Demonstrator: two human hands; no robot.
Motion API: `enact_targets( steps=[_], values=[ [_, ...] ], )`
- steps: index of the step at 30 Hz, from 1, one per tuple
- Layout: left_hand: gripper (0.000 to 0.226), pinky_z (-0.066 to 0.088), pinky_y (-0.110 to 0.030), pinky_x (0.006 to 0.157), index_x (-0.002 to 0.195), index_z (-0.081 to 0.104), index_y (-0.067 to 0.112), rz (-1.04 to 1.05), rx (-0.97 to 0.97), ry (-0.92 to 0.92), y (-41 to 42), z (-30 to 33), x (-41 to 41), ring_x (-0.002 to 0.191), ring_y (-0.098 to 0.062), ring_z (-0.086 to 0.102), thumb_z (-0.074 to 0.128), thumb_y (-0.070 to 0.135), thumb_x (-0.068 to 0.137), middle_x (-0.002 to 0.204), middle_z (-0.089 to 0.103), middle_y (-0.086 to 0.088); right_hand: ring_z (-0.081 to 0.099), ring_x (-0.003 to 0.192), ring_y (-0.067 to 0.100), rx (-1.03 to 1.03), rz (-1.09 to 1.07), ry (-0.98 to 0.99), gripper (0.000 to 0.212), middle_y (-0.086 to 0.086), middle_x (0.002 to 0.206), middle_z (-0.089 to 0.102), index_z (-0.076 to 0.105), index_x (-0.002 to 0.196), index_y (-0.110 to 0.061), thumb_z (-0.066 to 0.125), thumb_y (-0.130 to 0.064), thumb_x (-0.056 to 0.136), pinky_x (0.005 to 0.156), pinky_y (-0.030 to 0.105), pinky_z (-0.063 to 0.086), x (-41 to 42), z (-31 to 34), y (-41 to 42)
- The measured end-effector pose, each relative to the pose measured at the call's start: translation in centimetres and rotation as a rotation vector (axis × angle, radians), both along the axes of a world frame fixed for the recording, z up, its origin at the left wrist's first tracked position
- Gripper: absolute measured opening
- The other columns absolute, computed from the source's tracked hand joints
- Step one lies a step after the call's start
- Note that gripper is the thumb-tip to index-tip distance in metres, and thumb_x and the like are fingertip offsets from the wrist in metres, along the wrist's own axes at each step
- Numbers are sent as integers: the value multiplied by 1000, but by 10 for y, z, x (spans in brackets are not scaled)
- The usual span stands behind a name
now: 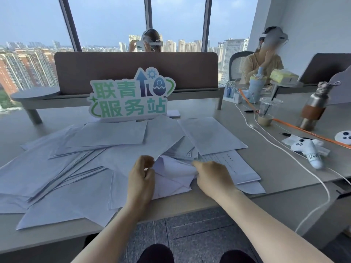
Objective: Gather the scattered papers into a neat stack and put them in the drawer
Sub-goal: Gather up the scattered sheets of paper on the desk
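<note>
Papers (pixel 106 137) between left hand (pixel 141 179) and right hand (pixel 213 179), both pinching sheets.

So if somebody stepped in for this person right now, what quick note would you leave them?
Left hand: pinching the edge of a sheet near the desk's front.
Right hand: fingers curled on the same small bunch of sheets.
Papers: spread loose and overlapping across the desk, in front of the green sign.
Done: nothing stacked yet.
Left: square everything into one pile and put it away. No drawer in view.
</note>
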State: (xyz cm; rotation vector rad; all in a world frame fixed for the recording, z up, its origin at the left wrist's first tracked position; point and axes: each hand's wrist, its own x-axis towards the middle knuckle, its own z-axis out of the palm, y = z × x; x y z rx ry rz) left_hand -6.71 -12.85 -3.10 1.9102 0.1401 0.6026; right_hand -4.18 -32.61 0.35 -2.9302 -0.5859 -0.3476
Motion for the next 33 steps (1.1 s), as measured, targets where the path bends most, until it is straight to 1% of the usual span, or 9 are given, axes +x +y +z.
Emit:
enact_targets(
  steps=[6,8,11,14,19,23,27,30,33],
  values=[
    [17,39,-28,56,77,57,16,-23,-22,47,-3,17,-5,65,-20,51,52,0,82,75,62,-6,48,70,32,175,-154,-89,17,8,75,60,60,95,-14,47,-6,88,58,31,34,-3,22,0],
    [11,47,-35,62,78,62,16,-103,-45,97,-7,23,-7,70,-26,58,53,10,80,77,65,-9,44,68,33,215,-179,-109,13,4,70,53,53,83,-18,46,-7,88,57,31,34,-5,33,-1],
    [22,53,-48,79,86,68,19,-189,-79,160,-15,31,-10,85,-29,65,51,27,73,85,71,-7,42,67,33,259,-210,-142,17,1,65,48,53,81,-22,47,-10,91,55,31,31,-7,49,-4],
    [40,53,-47,89,110,67,18,-281,-153,171,-26,42,-13,94,-18,68,55,37,77,98,72,2,43,66,34,301,-224,-172,18,-3,57,41,46,77,-21,47,-9,91,53,31,29,-8,64,-8],
    [63,53,-36,94,137,48,27,-465,-303,128,-50,71,-20,105,-9,66,60,46,78,122,63,9,41,66,35,396,-236,-239,19,-5,53,34,42,74,-18,47,-11,91,55,33,29,-12,84,-5],
    [74,50,-41,99,146,34,33,-588,-396,62,-64,94,-23,114,-12,63,64,45,80,134,57,6,44,68,33,501,-182,-238,27,-4,54,41,43,66,-19,48,-15,92,57,33,31,-22,97,4],
    [74,47,-46,100,143,35,42,-710,-478,7,-67,109,-21,121,-14,59,70,44,78,134,59,10,62,77,22,620,-34,-181,24,-4,80,71,66,105,-31,50,-21,90,63,30,46,-32,106,17],
    [67,48,-46,100,142,36,39,-686,-540,-22,-63,118,-21,118,-16,61,66,38,82,127,65,9,67,91,20,632,101,-88,50,-6,98,73,52,133,-37,44,-25,85,76,31,54,-36,110,29],
    [55,50,-38,93,136,45,34,-632,-581,-63,-55,122,-22,115,-18,64,61,35,84,121,69,2,58,120,17,667,203,42,60,-6,134,62,41,146,-31,49,-21,87,99,34,49,-36,108,41]
  ],
)
